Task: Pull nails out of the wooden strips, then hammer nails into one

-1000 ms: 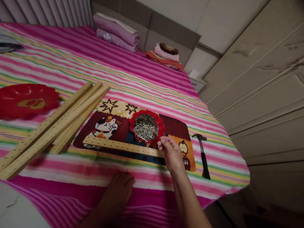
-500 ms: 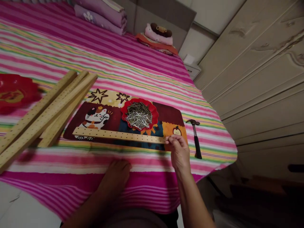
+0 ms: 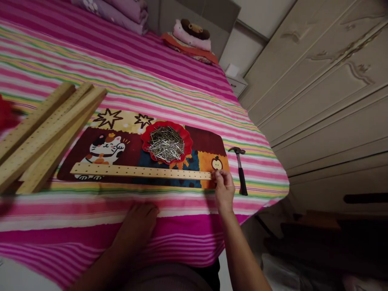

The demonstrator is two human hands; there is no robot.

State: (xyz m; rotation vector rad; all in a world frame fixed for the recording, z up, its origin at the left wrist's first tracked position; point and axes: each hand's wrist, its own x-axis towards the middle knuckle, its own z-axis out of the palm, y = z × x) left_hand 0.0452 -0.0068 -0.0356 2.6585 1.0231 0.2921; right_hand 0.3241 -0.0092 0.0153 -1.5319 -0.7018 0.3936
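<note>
A pale wooden strip point(image 3: 145, 172) dotted with small dark holes lies along the front of a patterned cat mat point(image 3: 77, 149). My right hand point(image 3: 224, 190) pinches its right end between thumb and fingers; whether a nail is also in the fingertips I cannot make out. On the bed edge rests my left hand point(image 3: 140, 221), lying on the striped cloth in shadow and holding nothing visible. A red scalloped bowl point(image 3: 188, 143) full of nails point(image 3: 166, 144) sits behind the strip. To the right of the mat is a claw hammer point(image 3: 240, 171) with a black handle.
Several drilled wooden bars point(image 3: 50, 133) lie crossed at the left. Beyond them, a red plastic dish point(image 3: 6, 115) is cut off by the frame. Folded purple bedding point(image 3: 121, 14) and a stacked pillow pile point(image 3: 191, 38) lie at the back. A cream wardrobe point(image 3: 312, 101) stands at right.
The view has shifted, so most things sit further left. My right hand has slid slightly right relative to the mat, at the strip's end. My left hand stays on the cloth.
</note>
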